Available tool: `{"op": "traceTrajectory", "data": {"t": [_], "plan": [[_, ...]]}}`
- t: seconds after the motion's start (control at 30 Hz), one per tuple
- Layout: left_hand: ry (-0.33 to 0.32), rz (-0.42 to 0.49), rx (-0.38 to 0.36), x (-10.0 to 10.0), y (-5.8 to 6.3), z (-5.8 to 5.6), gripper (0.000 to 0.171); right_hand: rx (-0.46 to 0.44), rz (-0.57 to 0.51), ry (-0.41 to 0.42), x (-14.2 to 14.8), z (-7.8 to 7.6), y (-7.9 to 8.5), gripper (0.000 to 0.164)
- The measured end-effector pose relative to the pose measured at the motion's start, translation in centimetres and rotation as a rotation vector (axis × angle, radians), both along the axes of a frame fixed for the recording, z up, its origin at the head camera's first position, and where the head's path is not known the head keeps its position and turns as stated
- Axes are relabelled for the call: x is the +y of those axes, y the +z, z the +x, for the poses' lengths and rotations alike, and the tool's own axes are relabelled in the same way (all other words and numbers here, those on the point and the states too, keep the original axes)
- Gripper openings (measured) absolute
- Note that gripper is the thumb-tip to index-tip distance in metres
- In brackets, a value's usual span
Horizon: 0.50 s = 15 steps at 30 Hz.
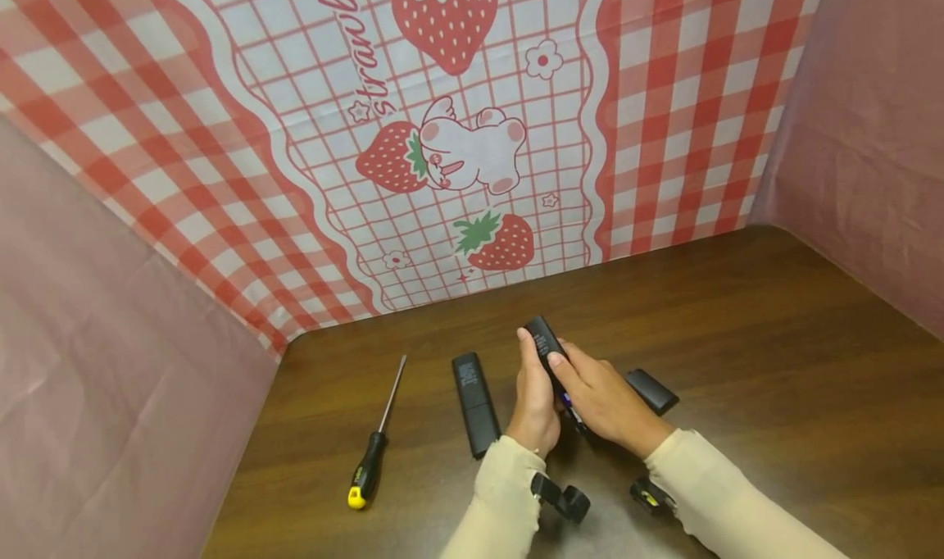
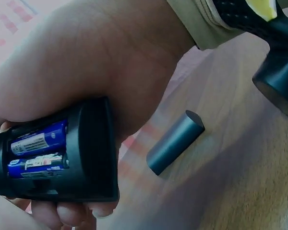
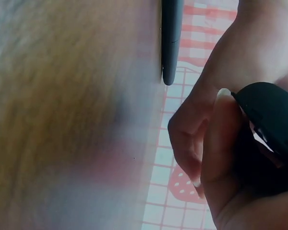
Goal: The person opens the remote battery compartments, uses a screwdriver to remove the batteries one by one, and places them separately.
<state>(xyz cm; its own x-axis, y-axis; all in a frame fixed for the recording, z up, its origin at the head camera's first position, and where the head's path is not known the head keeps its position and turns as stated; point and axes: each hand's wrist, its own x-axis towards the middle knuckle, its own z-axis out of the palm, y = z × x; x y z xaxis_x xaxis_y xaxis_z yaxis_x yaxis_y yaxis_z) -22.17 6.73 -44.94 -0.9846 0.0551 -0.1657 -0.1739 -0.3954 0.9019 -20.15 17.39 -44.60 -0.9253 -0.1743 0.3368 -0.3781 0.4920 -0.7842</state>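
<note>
A red-and-white strawberry cloth (image 1: 472,92) hangs behind the brown wooden counter (image 1: 782,379), with plain pink cloth (image 1: 111,362) on both sides.

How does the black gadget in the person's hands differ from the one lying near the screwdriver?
The held gadget is gripped by the left hand and right hand, while the resting gadget lies on the table. The held gadget is open, exposing two blue batteries; the resting gadget's upward face is covered, with a seam across it. Both are black and long, with pale printing.
</note>
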Motion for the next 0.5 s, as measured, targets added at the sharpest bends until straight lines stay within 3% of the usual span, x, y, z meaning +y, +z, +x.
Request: {"op": "traceTrajectory", "data": {"t": [0.3, 0.5], "plan": [[-0.019, -0.007, -0.045, -0.22, -0.24, -0.04, 0.064, -0.054, -0.027, 0.026, 0.08, 0.01, -0.07, 0.037], [-0.043, -0.019, -0.043, -0.54, -0.26, -0.07, 0.064, -0.161, -0.107, 0.062, -0.14, 0.00, -0.16, 0.037]]}}
